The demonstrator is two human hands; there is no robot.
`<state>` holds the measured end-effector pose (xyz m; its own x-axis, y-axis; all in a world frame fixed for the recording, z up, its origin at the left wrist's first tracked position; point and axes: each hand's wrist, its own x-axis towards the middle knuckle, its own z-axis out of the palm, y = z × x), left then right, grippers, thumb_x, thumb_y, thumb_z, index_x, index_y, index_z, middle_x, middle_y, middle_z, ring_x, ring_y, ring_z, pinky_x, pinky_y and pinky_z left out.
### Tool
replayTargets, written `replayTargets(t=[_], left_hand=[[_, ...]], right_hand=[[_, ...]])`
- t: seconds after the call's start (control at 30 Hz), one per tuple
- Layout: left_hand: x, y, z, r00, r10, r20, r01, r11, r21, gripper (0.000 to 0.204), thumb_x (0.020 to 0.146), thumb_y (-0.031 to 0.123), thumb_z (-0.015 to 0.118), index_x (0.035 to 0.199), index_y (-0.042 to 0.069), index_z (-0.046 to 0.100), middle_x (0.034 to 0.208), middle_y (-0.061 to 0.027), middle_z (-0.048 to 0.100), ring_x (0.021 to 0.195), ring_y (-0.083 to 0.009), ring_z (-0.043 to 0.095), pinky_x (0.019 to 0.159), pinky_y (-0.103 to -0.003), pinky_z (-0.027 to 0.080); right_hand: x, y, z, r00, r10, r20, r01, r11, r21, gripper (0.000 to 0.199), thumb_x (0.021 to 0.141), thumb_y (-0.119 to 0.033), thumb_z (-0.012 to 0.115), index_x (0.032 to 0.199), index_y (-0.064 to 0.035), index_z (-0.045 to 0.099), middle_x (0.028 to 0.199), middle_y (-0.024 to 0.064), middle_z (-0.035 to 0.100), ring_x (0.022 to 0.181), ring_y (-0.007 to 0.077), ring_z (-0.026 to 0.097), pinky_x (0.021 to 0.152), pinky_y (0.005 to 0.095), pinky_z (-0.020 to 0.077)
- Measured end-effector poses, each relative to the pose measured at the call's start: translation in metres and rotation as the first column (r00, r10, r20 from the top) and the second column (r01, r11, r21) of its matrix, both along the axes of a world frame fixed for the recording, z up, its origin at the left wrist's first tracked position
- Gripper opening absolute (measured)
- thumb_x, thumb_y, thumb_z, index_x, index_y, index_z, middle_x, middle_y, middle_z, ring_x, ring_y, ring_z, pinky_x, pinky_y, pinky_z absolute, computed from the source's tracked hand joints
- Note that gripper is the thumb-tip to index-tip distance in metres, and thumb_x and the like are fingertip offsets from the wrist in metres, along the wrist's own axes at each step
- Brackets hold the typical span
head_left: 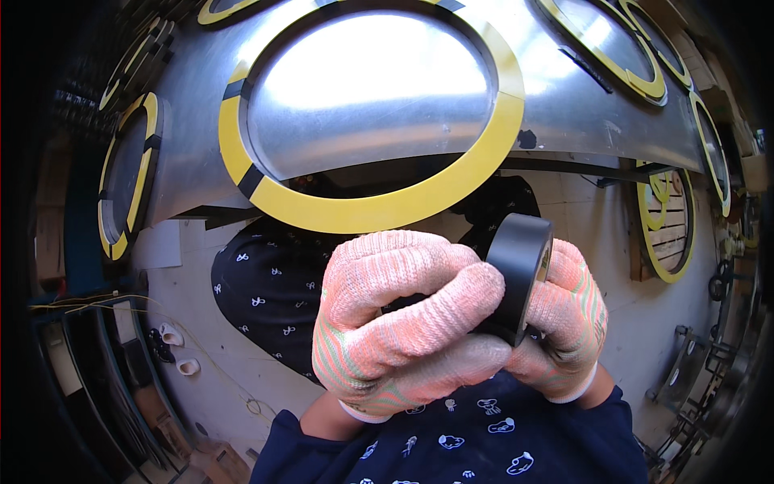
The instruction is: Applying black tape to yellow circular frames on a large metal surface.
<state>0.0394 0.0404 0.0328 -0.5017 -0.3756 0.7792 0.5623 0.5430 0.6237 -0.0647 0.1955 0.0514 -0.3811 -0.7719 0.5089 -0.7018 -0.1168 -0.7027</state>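
Both of my hands wear pinkish knit gloves with green stripes and are raised close in front of my chest. My right hand grips a roll of black tape, with fingers bent at its open core. My left hand is closed, its thumb and forefinger tips against the roll's left side; whether a loose tape end is pinched there is hidden. Just beyond them, a large yellow ring with several black bands lies on the shiny metal table, its near edge jutting over the table's front.
More yellow-and-black rings lie on the table, one at the left edge and others at the right. A yellow ring stands below the table at right. Racks stand at lower left, near white shoes on the floor.
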Motion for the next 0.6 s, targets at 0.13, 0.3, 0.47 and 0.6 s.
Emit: replayTargets(t=[0.13,0.3,0.47,0.6], left_hand=[[0.013,-0.003,-0.006,0.981,0.159,0.108,-0.143,0.98,-0.141,0.027,0.072,0.013,0.083,0.096,0.003,0.076,0.081,-0.0067,0.07,0.066,-0.023,0.069,0.059,-0.034,0.055],[0.028,0.005,-0.007,0.931,0.133,0.34,-0.05,0.969,-0.243,0.017,0.074,0.016,0.079,0.088,0.009,0.073,0.072,-0.0022,0.062,0.057,-0.0208,0.064,0.05,-0.034,0.048],[0.035,0.007,-0.028,0.922,-0.028,0.387,0.005,0.998,0.06,0.023,0.073,0.022,0.084,0.087,0.014,0.068,0.074,-0.0037,0.06,0.06,-0.0266,0.062,0.055,-0.037,0.048],[0.044,0.008,-0.035,0.901,0.012,0.433,-0.076,0.988,0.131,0.03,0.073,0.006,0.087,0.094,0.01,0.066,0.102,-0.0108,0.07,0.085,-0.0319,0.069,0.074,-0.043,0.055]], right_hand=[[0.008,-0.004,-0.007,1.0,0.001,0.017,-0.002,0.999,0.041,0.037,0.063,-0.015,0.089,0.093,-0.005,0.069,0.091,0.0118,0.069,0.077,0.0335,0.066,0.067,0.0423,0.053],[0.022,0.008,-0.039,0.992,-0.058,0.111,0.043,0.99,0.132,0.036,0.072,-0.015,0.086,0.101,-0.0056,0.066,0.088,0.0116,0.067,0.075,0.0326,0.064,0.068,0.0412,0.0525],[0.051,0.018,-0.063,0.932,-0.172,0.319,0.08,0.956,0.283,0.036,0.075,-0.016,0.084,0.105,-0.0051,0.068,0.086,0.0114,0.066,0.074,0.0315,0.063,0.07,0.0404,0.0521],[0.06,0.007,-0.054,0.904,-0.193,0.38,0.033,0.921,0.389,0.036,0.081,-0.02,0.084,0.108,-0.0027,0.07,0.078,0.012,0.066,0.069,0.0302,0.064,0.062,0.0396,0.0512]])
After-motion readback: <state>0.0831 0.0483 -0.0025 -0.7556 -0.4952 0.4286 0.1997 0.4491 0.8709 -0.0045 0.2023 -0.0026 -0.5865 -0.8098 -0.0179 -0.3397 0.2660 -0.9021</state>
